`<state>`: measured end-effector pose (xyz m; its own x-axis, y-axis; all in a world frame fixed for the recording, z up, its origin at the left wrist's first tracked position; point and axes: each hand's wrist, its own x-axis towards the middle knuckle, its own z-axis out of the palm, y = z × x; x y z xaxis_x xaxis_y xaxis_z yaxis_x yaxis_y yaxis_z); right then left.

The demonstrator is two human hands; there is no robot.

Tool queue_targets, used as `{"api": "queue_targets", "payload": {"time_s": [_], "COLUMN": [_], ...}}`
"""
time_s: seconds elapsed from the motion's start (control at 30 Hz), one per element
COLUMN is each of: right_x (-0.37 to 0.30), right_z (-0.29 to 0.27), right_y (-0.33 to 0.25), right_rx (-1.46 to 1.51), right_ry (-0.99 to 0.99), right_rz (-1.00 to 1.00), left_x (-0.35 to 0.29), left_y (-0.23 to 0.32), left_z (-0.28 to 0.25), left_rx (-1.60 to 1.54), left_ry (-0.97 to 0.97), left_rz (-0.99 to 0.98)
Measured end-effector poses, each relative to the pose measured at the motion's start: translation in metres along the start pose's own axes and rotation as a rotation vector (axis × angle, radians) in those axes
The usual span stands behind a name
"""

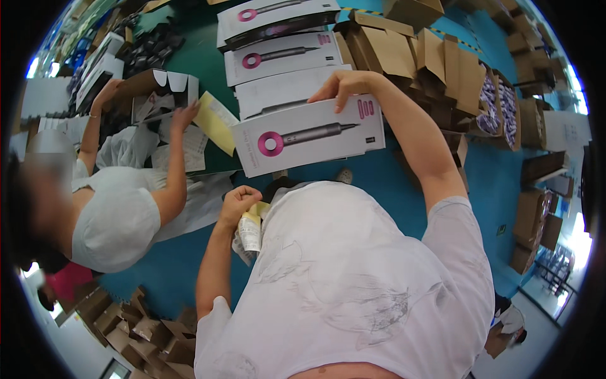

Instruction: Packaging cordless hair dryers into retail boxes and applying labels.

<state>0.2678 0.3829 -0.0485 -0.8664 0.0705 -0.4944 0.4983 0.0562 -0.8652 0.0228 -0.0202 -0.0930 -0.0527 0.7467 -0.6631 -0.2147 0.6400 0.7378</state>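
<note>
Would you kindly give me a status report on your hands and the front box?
Right hand gripping front box by its top edge. Left hand curled by label strip, hold unclear. Yellow sheet close to the box's left end.

No word or number reads clearly on my feed. Under my right hand's fingers, the white box carries small grey lettering at its left end, pink marks near the top right and a tiny dark label below them. Beyond those fingers, the next box has similar marks. Below my left hand's fingers, a white strip bears blurred print.
</note>
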Motion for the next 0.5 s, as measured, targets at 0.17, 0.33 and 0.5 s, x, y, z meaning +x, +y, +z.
{"api": "queue_targets", "payload": {"time_s": [0.17, 0.33, 0.5], "right_x": [-0.018, -0.066, -0.102], "right_z": [0.011, 0.068, 0.157], "right_y": [-0.001, 0.077, 0.087], "right_rx": [-0.584, -0.219, 0.906], "right_ry": [0.421, 1.506, 1.205], "right_rz": [-0.010, -0.095, 0.233], "left_x": [0.022, 0.020, 0.023], "left_y": [-0.012, 0.014, 0.011], "left_z": [-0.003, 0.015, 0.025], "left_rx": [-0.238, -0.103, -0.173], "left_ry": [0.323, 0.515, 0.397], "left_rz": [0.012, 0.200, 0.132]}}
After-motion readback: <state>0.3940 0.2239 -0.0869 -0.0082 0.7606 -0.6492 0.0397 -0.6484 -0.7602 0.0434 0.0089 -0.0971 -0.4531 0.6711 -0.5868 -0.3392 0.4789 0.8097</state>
